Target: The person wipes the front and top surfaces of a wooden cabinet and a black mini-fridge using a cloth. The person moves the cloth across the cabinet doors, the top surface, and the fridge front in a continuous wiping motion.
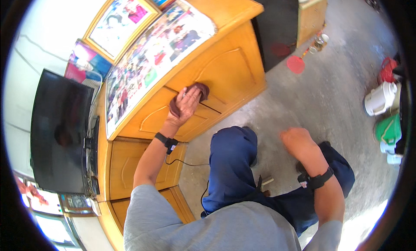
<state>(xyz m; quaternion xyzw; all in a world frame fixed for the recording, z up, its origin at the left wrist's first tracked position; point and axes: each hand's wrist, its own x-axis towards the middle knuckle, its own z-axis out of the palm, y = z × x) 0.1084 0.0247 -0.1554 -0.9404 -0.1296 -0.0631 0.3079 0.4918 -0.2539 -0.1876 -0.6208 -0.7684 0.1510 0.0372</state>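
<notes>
My left hand (186, 108) presses a dark brown cloth (204, 90) flat against the front of a yellow-brown wooden cabinet. Under the cloth runs the gap between the right-hand door panel (232, 72) and the left-hand door panel (156, 119). Part of the cloth shows at either side of my palm. Over the concrete floor, near my bent right knee, my right hand (298, 141) is curled into a loose fist. Nothing shows in it, and its fingertips are blurred and partly hidden. Each wrist wears a black strap.
Photos cover the cabinet top (156, 60), with a gold picture frame (120, 25) behind. A television (61, 134) stands at left. A red fly swatter (295, 64) hangs by a small cabinet (312, 20). A white thermos jug (379, 98) and green bucket (388, 129) stand at right.
</notes>
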